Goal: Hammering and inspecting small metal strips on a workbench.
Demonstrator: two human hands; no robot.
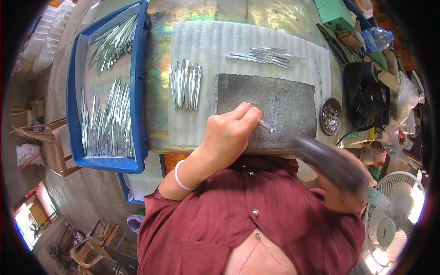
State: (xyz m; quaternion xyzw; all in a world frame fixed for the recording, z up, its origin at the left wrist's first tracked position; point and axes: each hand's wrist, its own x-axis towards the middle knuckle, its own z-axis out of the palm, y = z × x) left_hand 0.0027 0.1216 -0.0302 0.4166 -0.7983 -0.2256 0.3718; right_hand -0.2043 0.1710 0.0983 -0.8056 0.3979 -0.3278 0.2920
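My left hand (231, 130) is closed in a pinch over the dark stone block (293, 110). A small shiny metal piece (267, 125) sticks out of its fingers toward the block's near edge; the rest is hidden in the grip. To the right, my right hand (346, 195) is smeared by motion around a long dark hammer-like tool (327, 162), also blurred. The tool's far end is close to the block's near right corner. Thin metal strips (184, 87) lie in a row left of the block, and a looser pile of strips (266, 57) lies beyond it.
White foam sheet (206, 39) lies under the block. At left stands a blue tray (137, 91) with two heaps of strips. A round dish (331, 116) of tiny metal parts sits right of the block, near black pliers (332, 42), a green box (334, 14) and a fan (389, 215).
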